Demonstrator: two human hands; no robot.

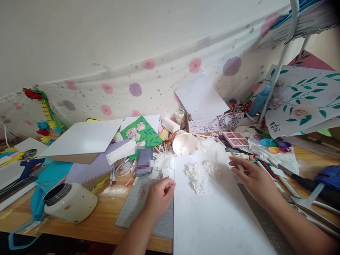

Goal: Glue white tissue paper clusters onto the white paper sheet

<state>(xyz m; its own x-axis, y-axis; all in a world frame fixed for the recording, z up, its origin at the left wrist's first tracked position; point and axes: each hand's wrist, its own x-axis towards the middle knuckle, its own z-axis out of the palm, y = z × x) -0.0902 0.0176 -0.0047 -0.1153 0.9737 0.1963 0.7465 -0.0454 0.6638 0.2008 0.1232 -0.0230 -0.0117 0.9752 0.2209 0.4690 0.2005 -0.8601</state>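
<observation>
A white sheet (212, 219) lies in front of me, with a heap of crumpled white paper petals (198, 175) near its far end. At the sheet's left edge rests my left hand (160, 194), its fingers curled in and the fingertips touching the edge. What lies under those fingers, if anything, is hidden. My right hand (253, 179) hovers over the sheet's right edge, thumb and forefinger closed around a small, pale stick-like piece (240, 166) that I cannot name exactly. A paper cup (185, 143) lies on its side beyond the petals.
A grey cutting mat (130, 205) shows under the sheet. On the left are a tipped jar (71, 202) and a green flower picture (140, 132). Crumpled tissue (211, 147), a pink palette (235, 139), scissors (305, 205) and a blue glue gun (329, 177) crowd the right.
</observation>
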